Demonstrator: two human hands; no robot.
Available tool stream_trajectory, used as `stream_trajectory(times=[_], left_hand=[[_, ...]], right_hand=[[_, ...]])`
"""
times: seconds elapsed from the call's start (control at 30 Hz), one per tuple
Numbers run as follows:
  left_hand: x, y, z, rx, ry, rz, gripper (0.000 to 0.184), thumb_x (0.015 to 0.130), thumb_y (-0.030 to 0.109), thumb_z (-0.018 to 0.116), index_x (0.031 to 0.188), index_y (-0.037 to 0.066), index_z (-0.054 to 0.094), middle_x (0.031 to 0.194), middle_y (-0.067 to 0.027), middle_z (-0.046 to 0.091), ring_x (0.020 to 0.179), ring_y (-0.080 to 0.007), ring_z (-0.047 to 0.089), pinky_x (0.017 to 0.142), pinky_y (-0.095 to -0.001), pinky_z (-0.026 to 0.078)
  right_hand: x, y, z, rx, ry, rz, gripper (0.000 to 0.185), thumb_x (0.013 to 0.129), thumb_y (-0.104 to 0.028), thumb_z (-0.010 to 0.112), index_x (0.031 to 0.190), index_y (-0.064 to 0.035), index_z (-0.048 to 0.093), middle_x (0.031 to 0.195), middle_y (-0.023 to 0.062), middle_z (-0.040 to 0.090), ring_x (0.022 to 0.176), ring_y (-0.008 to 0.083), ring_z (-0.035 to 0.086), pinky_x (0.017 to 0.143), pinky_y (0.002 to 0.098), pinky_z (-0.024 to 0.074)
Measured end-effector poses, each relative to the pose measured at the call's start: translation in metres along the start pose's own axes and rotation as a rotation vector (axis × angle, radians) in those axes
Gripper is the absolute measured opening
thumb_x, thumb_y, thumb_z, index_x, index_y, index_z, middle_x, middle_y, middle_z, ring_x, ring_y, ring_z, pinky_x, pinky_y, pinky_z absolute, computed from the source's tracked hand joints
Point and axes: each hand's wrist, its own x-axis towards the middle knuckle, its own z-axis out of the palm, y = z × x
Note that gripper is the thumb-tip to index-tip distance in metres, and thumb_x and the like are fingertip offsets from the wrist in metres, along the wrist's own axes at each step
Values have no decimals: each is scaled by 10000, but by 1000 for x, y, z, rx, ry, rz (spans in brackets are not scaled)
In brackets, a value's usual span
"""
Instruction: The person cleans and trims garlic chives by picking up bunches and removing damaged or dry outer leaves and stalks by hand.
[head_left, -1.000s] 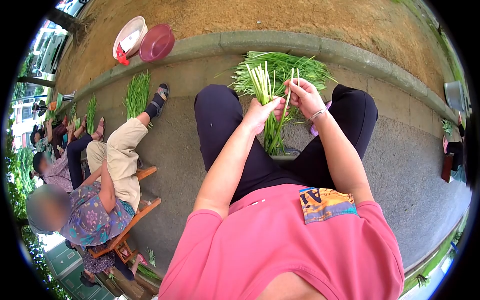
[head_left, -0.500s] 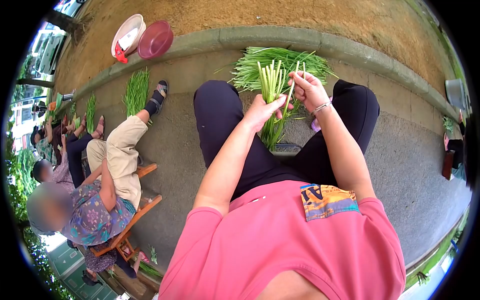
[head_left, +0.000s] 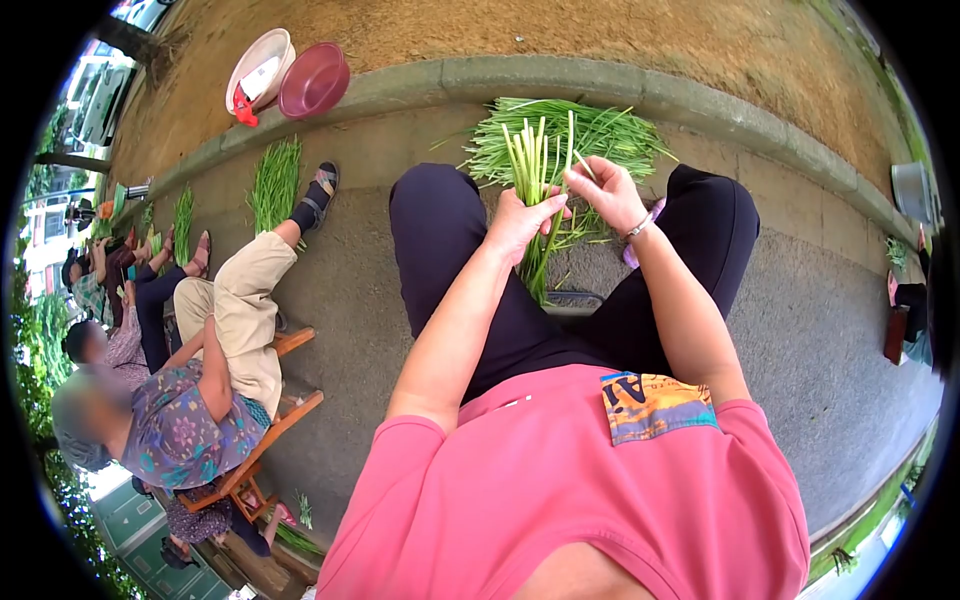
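My left hand (head_left: 522, 222) is closed around a bunch of garlic chives (head_left: 530, 165), pale stem ends pointing up and away from me. The green leaves hang down between my knees. Just to its right, my right hand (head_left: 612, 196) pinches a pale stalk (head_left: 583, 163) between thumb and fingers, close to the bunch. One stalk in the bunch stands taller than the others. Beyond both hands a big pile of chives (head_left: 625, 142) lies on the pavement against the kerb.
A kerb (head_left: 560, 75) runs across the front, with bare soil behind. Two basins, one pale (head_left: 240, 75) and one dark pink (head_left: 315, 82), sit there. At left, a person (head_left: 205, 410) sits on a wooden chair (head_left: 290, 410) near another chive pile (head_left: 275, 190). A metal pot (head_left: 910, 192) stands far right.
My right hand has come slightly lower and nearer the bunch, and its stalk now tilts. The stems in my left hand have spread a little.
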Motion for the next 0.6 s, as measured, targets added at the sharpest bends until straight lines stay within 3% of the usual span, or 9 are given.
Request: stream_trajectory(times=[0.03, 0.2, 0.27, 0.3, 0.4, 0.43, 0.6], left_hand=[[0, 0, 0, 0, 0, 1, 142, 787, 62, 603, 919, 9, 596, 710, -76, 617, 505, -63, 486, 438, -178, 349], [0, -2, 2, 107, 48, 22, 95, 775, 54, 616, 860, 15, 602, 684, -68, 615, 466, -56, 455, 421, -180, 336], [0, -8, 4, 117, 60, 48, 96, 770, 55, 623, 856, 16, 602, 681, -64, 615, 463, -55, 453, 420, -181, 335], [1, -10, 4, 128, 71, 73, 99, 766, 57, 629, 853, 18, 602, 679, -60, 615, 461, -54, 450, 419, -181, 333], [1, -13, 4, 151, 56, 108, 109, 757, 69, 646, 843, 19, 599, 677, -55, 614, 463, -54, 452, 416, -184, 333], [0, -11, 4, 144, 66, 95, 105, 752, 72, 654, 827, 24, 597, 672, -55, 613, 471, -54, 457, 417, -188, 336], [-1, -6, 3, 99, 46, 66, 119, 754, 77, 651, 843, 24, 591, 671, -61, 612, 484, -56, 463, 416, -188, 335]], right_hand=[[-2, -4, 2, 2, -24, 41, 200, 797, -199, 636, 747, -11, 589, 618, -26, 537, 548, 43, 425, 493, 220, 374], [-5, -12, 3, -226, -47, 26, 162, 782, -157, 630, 730, -11, 587, 561, 29, 532, 515, 62, 434, 482, 246, 380], [-6, -22, 2, -385, -78, -44, 159, 786, -142, 613, 715, -5, 573, 571, 80, 550, 491, 101, 460, 475, 265, 386], [-8, -27, 2, -404, -97, -48, 147, 786, -124, 592, 705, -7, 558, 600, 117, 547, 504, 188, 501, 497, 303, 404], [-6, -19, 2, -487, -96, -237, 177, 805, -122, 565, 701, 7, 503, 590, 115, 455, 531, 219, 449, 520, 322, 372], [-7, -23, 2, -477, -108, -202, 172, 803, -121, 557, 703, 8, 503, 620, 133, 466, 580, 275, 474, 546, 341, 382], [-6, -21, 2, -466, -68, -278, 142, 799, -99, 558, 718, 3, 503, 628, 129, 463, 579, 272, 473, 549, 338, 384]])
